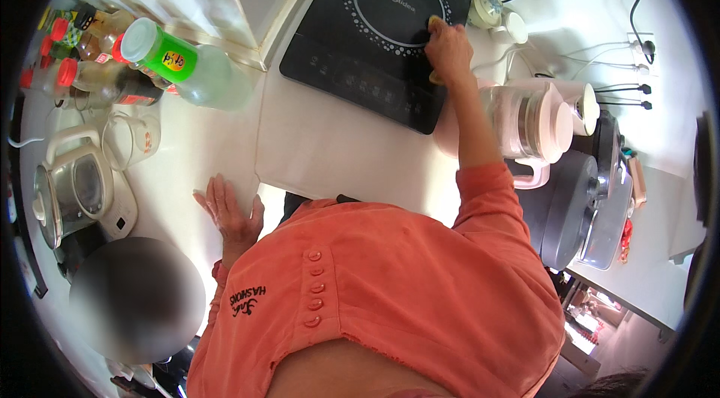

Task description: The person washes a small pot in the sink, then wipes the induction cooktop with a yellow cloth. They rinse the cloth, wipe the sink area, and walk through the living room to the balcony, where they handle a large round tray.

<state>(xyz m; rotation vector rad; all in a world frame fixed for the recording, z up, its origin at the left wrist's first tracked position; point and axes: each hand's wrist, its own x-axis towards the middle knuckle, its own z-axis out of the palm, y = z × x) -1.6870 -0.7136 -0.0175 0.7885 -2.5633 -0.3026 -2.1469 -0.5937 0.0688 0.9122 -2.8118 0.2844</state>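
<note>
A black Midea induction cooktop [337, 49] lies on the pale countertop [337, 150] before me. My right hand [451, 52] is over its right side, fingers curled around a yellowish cloth or sponge [434, 23]. Only small edges of that piece show past the hand, so its exact kind is unclear. My left hand [230, 212] rests on the counter's front edge at the left, holding nothing, its fingers somewhat apart.
To the left stand a big translucent bottle [216, 77], several red-capped sauce bottles [112, 80], a glass cup [130, 139] and an electric kettle [79, 184]. Close to my right forearm are a pink-lidded glass jug [517, 120] and grey cookware [562, 212]. Cords run to wall sockets [641, 55].
</note>
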